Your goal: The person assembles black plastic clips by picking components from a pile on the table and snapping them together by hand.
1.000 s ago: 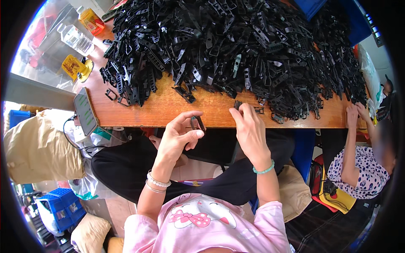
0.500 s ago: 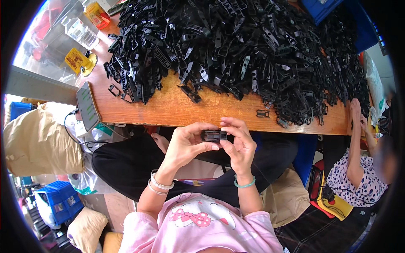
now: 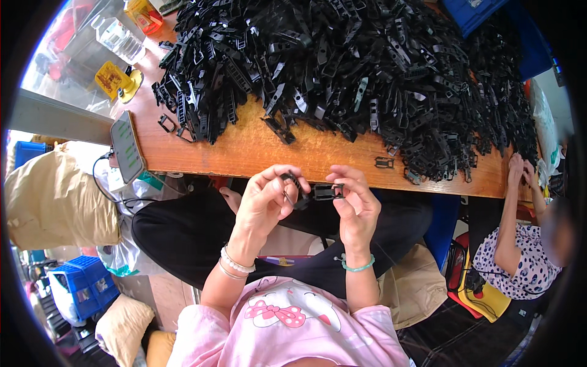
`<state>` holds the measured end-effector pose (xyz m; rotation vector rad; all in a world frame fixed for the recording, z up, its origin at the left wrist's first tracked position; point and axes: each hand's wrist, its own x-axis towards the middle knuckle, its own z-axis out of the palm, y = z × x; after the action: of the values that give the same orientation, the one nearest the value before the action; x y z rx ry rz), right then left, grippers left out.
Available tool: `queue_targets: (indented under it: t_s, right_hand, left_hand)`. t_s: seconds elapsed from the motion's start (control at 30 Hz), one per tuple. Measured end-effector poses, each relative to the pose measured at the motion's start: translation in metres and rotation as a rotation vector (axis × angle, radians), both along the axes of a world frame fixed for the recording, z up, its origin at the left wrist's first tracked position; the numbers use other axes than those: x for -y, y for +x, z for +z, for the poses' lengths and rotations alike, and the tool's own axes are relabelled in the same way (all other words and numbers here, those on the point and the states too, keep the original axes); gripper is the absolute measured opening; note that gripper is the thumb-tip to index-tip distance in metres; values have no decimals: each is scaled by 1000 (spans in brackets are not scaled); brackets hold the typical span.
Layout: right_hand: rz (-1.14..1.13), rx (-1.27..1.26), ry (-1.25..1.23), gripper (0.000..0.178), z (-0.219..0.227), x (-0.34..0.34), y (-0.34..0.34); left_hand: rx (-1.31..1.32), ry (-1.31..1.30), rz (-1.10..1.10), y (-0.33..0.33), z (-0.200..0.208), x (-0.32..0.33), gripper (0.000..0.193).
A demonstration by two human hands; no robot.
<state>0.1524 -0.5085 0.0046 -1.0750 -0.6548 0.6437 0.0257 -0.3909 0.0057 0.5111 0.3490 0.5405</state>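
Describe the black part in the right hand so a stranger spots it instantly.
From the wooden table and its heap of black parts, come down across the near edge to the right hand, above the green bracelet. The black part is pinched there; unlike the black piece in the left hand, it shows an open, squared end.
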Motion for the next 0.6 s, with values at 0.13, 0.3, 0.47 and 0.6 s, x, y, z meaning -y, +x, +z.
queue_targets:
  t_s: [0.13,0.3,0.47,0.6]
  right_hand:
    - [203,221,15,28,7,-1,13]
    - [299,348,-130,32,14,-3,19]
    - [272,497,-213,34,31,-5,15]
    - [288,587,-118,33,23,1,21]
  left_hand:
    - [-96,-91,-273,-2,9,0,54]
    - [-157,-52,-413,-2,14,0,46]
    - [-202,-69,-411,-3,11,-1,46]
    - [-115,-107,-432,0,16,-1,45]
